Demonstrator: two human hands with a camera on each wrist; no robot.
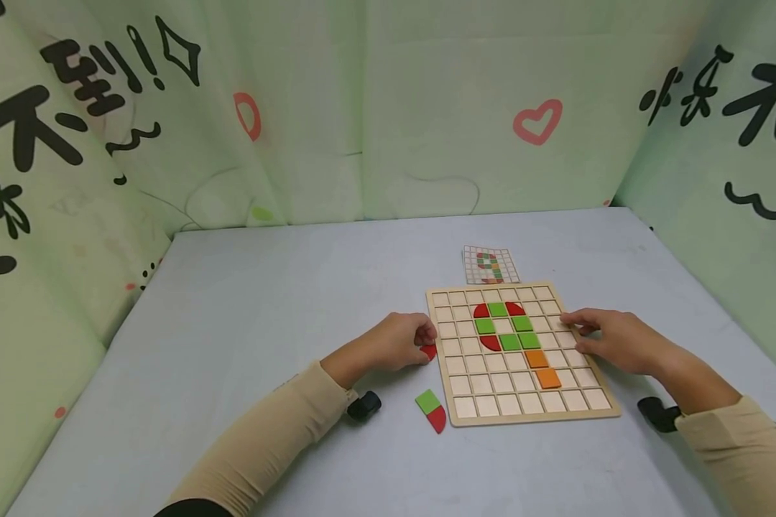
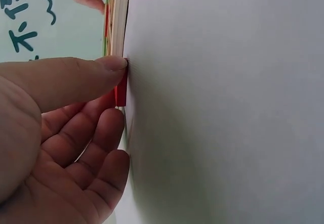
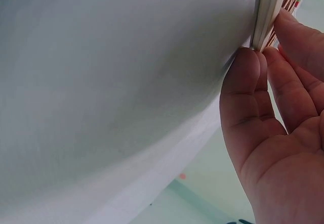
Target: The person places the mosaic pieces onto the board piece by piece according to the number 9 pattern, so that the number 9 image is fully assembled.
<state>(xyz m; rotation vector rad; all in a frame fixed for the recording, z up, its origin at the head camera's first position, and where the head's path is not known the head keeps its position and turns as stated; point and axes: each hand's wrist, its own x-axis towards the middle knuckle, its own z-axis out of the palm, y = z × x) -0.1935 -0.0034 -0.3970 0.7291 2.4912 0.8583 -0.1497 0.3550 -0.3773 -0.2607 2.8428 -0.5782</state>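
A square wooden grid board [image 1: 462,418] lies on the table with red, green and orange tiles forming a pattern in it. Beside its left edge, my left hand [image 1: 397,341] pinches a red rounded tile [image 2: 121,90] between thumb and fingers, low at the tabletop. The tile is partly hidden by the thumb. My right hand [image 1: 621,341] touches the opposite edge with its fingertips, one finger reaching over the rim. In the right wrist view its fingers [image 3: 243,82] lie loosely against the board's side.
A green tile [image 1: 428,401] and a red rounded tile [image 1: 437,419] lie together by the board's near left corner. Behind the board is a printed pattern card [image 1: 478,273]. Light green curtains [image 1: 427,143] enclose the white table [image 1: 265,301].
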